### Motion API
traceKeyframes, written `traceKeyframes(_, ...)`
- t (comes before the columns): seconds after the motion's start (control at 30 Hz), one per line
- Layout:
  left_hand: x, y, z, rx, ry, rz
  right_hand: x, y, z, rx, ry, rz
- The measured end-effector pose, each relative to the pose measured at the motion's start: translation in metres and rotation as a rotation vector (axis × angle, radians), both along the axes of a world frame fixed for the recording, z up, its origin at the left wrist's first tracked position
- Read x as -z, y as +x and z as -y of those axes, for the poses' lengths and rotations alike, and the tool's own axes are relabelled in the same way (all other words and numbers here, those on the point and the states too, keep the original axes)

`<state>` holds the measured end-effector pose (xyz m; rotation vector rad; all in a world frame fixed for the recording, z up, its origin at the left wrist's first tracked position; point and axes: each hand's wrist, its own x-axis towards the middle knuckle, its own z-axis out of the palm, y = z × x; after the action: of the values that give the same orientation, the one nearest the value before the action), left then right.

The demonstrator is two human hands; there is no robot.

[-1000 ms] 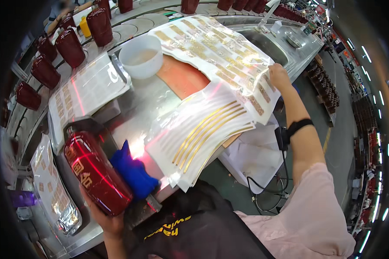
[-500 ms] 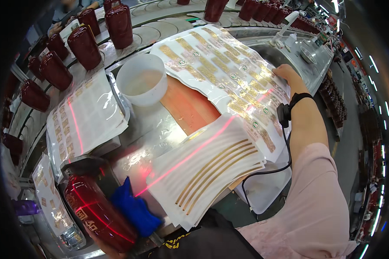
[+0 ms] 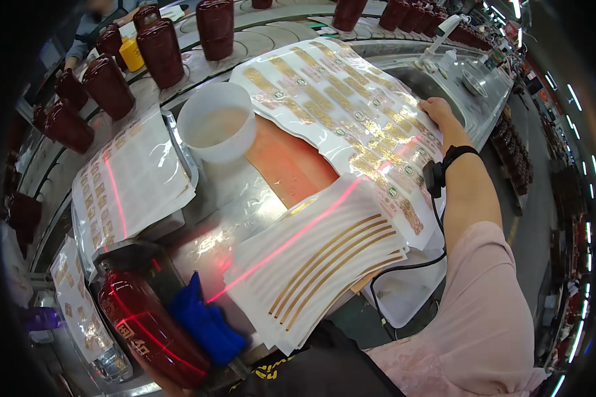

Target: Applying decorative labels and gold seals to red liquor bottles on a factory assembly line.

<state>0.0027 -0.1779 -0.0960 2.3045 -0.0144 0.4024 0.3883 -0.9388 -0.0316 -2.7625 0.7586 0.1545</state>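
Note:
A dark red glossy bottle (image 3: 149,324) with pale gold characters lies tilted at the lower left, crossed by red laser lines. Against its lower side is my left hand (image 3: 157,380), closed on it, though its fingers are mostly hidden behind the bottle. My right hand (image 3: 437,110) reaches to the far right, fingers curled at the edge of a large glossy decal sheet (image 3: 347,99) with gold patterns and small green marks. Between my arms rests a stack of white sheets (image 3: 311,258) with curved gold stripes. A blue cloth (image 3: 205,324) sits right beside the bottle.
A translucent white bowl (image 3: 217,126) stands behind the metal work surface, next to an orange-red board (image 3: 295,162). More decal sheets (image 3: 136,178) lie at left. Dark red bottles (image 3: 160,53) line the curved conveyor (image 3: 261,41). A black cable (image 3: 404,264) hangs from my right wrist.
The bottles on the conveyor have shifted to the right, and a yellow object shows among them. My hands, the bottle by my left hand and the sheets stay nearly the same.

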Motion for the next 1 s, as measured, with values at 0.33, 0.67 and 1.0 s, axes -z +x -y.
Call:
traceKeyframes(0.33, -0.034, 0.017, 0.014, 0.093, -0.183, -0.033, -0.058, -0.018, -0.053, -0.29, -0.628, 0.269)
traceKeyframes(0.67, -0.215, 0.154, 0.087, 0.488, 0.322, 0.243, -0.201, -0.099, -0.266, -1.296, -0.45, 0.43)
traceKeyframes(1.0, -0.226, 0.23, 0.202, 1.112, -0.149, -0.415, -0.218, -0.164, -0.332, -1.504, -0.07, 0.444)
